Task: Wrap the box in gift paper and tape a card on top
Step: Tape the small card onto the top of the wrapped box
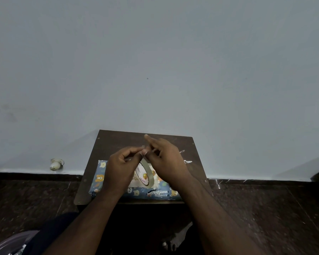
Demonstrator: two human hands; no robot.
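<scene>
Both hands raised over small dark wooden table [118,142] | left hand [119,169] and right hand [167,162] pinch clear tape roll [147,172], likely freeing a strip | blue bear-print wrapped box [99,178] beneath, pale card [139,178] lying on top, ready for taping.

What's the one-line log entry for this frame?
stage: taping card | left hand + right hand: pinching tape roll | wrapped box: on table

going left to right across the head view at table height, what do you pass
small white round fitting on the wall → left hand → roll of clear tape → right hand → white scuff marks on the dark brown wooden table
</scene>
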